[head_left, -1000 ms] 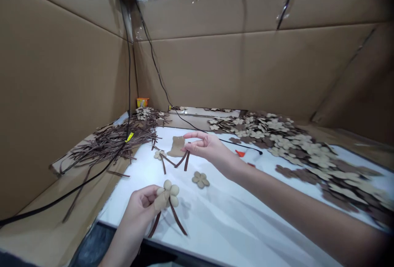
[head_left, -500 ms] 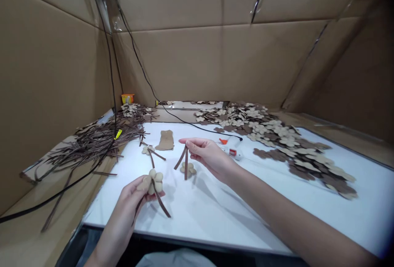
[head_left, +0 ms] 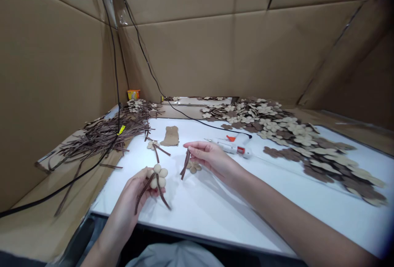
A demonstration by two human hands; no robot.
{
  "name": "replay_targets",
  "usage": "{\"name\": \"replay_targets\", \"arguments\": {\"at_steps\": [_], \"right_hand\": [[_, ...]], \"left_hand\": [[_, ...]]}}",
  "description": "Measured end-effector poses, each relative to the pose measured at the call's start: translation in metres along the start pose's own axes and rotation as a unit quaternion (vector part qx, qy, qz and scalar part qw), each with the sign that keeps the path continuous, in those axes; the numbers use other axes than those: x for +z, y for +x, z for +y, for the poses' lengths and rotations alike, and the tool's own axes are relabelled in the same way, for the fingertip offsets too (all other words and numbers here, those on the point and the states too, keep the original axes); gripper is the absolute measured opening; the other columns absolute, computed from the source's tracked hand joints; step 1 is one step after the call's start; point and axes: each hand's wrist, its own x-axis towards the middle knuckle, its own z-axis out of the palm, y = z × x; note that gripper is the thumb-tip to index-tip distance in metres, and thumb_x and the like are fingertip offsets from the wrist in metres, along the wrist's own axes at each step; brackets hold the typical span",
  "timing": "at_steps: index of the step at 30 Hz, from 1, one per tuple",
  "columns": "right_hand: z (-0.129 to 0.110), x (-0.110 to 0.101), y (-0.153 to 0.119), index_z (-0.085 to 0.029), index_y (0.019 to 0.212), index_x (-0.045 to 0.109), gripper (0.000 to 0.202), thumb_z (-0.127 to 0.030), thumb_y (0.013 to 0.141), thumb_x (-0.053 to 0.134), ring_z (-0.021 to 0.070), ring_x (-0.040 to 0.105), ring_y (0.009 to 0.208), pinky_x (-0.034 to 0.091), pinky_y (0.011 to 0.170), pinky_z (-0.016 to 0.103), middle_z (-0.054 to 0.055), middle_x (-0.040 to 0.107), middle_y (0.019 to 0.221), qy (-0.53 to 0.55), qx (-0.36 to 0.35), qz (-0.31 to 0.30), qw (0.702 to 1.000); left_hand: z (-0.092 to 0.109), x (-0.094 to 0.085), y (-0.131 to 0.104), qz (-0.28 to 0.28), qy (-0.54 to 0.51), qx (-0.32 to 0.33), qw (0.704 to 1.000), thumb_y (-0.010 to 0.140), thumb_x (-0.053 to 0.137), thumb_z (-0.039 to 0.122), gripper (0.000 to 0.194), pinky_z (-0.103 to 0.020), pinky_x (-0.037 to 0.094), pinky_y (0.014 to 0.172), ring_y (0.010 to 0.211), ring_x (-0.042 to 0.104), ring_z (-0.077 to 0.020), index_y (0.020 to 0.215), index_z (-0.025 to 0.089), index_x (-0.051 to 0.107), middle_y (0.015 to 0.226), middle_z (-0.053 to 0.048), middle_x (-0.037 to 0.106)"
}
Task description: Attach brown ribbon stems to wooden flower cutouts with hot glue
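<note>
Cream flower (head_left: pixel 160 174) is pinched at its edge by the left hand (head_left: pixel 133 187), whose fingers are nearly closed; 2 brown tails (head_left: pixel 161 193) hang across its front, above the white board (head_left: pixel 215 217); the right hand (head_left: pixel 214 161) has thumb and index finger closed upon a folded strip (head_left: pixel 186 163); this overlaps in view the tan flower (head_left: pixel 194 168), which lies on the board; the glue gun (head_left: pixel 230 147) lies just beyond. Pairing strips with flowers appears to be the step in hand; the next move seems to call for a steady pinch upon the fold. Compared with 0.5 s earlier, the strip's 2 ends hang closer together; both tails now show fully, where 1 was mostly hidden; the glue gun is also less covered.
</note>
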Motion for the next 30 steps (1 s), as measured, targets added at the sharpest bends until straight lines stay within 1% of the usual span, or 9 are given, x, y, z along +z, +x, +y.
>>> {"name": "replay_targets", "arguments": {"at_steps": [5, 8, 14, 18, 20, 23, 25, 27, 30], "right_hand": [[-0.003, 0.012, -0.007, -0.017, 0.086, 0.067, 0.034, -0.039, 0.062, 0.074, 0.0093, 0.053, 0.062, 0.041, 0.062, 0.023, -0.001, 0.059, 0.070, -0.046, 0.007, -0.025, 0.999], [0.000, 0.018, -0.010, -0.015, 0.084, 0.067, 0.034, -0.041, 0.063, 0.072, 0.0102, 0.053, 0.065, 0.041, 0.065, 0.024, 0.001, 0.062, 0.073, -0.079, 0.004, -0.053, 0.995], [0.015, 0.030, -0.018, -0.016, 0.082, 0.069, 0.022, -0.036, 0.073, 0.062, 0.0133, 0.056, 0.066, 0.041, 0.060, 0.024, 0.003, 0.067, 0.076, -0.169, -0.011, -0.126, 0.977], [0.017, 0.033, -0.022, -0.019, 0.081, 0.068, 0.017, -0.030, 0.074, 0.058, 0.0153, 0.058, 0.070, 0.042, 0.062, 0.024, 0.002, 0.066, 0.077, -0.232, -0.048, -0.088, 0.967], [0.013, 0.033, -0.024, -0.020, 0.080, 0.067, 0.015, -0.028, 0.073, 0.057, 0.0140, 0.056, 0.066, 0.041, 0.059, 0.023, 0.000, 0.063, 0.071, -0.226, -0.056, -0.058, 0.971], [0.003, 0.036, -0.031, -0.019, 0.078, 0.068, 0.017, -0.029, 0.068, 0.057, 0.0120, 0.050, 0.058, 0.042, 0.055, 0.023, -0.001, 0.055, 0.063, -0.150, 0.013, -0.024, 0.988], [-0.002, 0.041, -0.038, -0.018, 0.069, 0.068, 0.016, -0.030, 0.064, 0.058, 0.0114, 0.048, 0.058, 0.046, 0.060, 0.025, 0.000, 0.051, 0.063, -0.056, 0.056, -0.016, 0.997], [-0.005, 0.047, -0.044, -0.018, 0.059, 0.066, 0.015, -0.030, 0.059, 0.057, 0.0110, 0.046, 0.057, 0.050, 0.066, 0.029, 0.000, 0.049, 0.061, 0.017, 0.078, -0.031, 0.996], [-0.002, 0.055, -0.045, -0.018, 0.053, 0.064, 0.020, -0.033, 0.060, 0.053, 0.0102, 0.040, 0.051, 0.050, 0.066, 0.032, -0.002, 0.042, 0.052, -0.004, 0.092, -0.072, 0.993]], "left_hand": [[0.002, 0.003, -0.001, 0.009, 0.008, 0.014, 1.000, 0.072, 0.064, 0.031, 0.017, -0.020, 0.044, 0.067, 0.069, 0.054, -0.0126, 0.075, 0.015, 0.066, 0.073, -0.002, 0.062], [0.004, 0.005, -0.001, -0.011, 0.022, 0.014, 1.000, 0.074, 0.064, 0.033, 0.019, -0.019, 0.043, 0.066, 0.069, 0.052, -0.0123, 0.074, 0.014, 0.065, 0.073, -0.002, 0.061], [0.002, 0.006, 0.003, -0.031, 0.037, 0.027, 0.998, 0.075, 0.065, 0.034, 0.022, -0.021, 0.042, 0.069, 0.072, 0.052, -0.0136, 0.077, 0.012, 0.065, 0.076, -0.005, 0.061], [0.000, 0.006, 0.004, 0.001, 0.014, 0.022, 1.000, 0.074, 0.068, 0.033, 0.023, -0.023, 0.043, 0.073, 0.072, 0.056, -0.0132, 0.082, 0.012, 0.065, 0.074, -0.003, 0.062], [0.001, 0.006, 0.003, 0.024, -0.007, 0.023, 0.999, 0.071, 0.070, 0.032, 0.025, -0.025, 0.045, 0.076, 0.076, 0.058, -0.0148, 0.084, 0.012, 0.064, 0.078, -0.005, 0.065], [0.001, 0.007, 0.003, 0.036, -0.040, 0.031, 0.998, 0.069, 0.073, 0.031, 0.028, -0.026, 0.045, 0.079, 0.083, 0.061, -0.0170, 0.087, 0.011, 0.063, 0.085, -0.008, 0.067], [0.001, 0.007, 0.004, 0.041, -0.051, 0.035, 0.997, 0.069, 0.073, 0.030, 0.029, -0.026, 0.046, 0.078, 0.084, 0.062, -0.0172, 0.089, 0.012, 0.063, 0.085, -0.007, 0.067], [0.001, 0.008, 0.004, 0.051, -0.055, 0.041, 0.996, 0.070, 0.072, 0.030, 0.027, -0.024, 0.046, 0.076, 0.083, 0.062, -0.0164, 0.089, 0.012, 0.062, 0.085, -0.007, 0.068], [0.000, 0.010, 0.003, 0.069, -0.053, 0.061, 0.994, 0.072, 0.070, 0.032, 0.024, -0.021, 0.046, 0.071, 0.076, 0.061, -0.0131, 0.086, 0.013, 0.063, 0.084, -0.005, 0.068]]}}
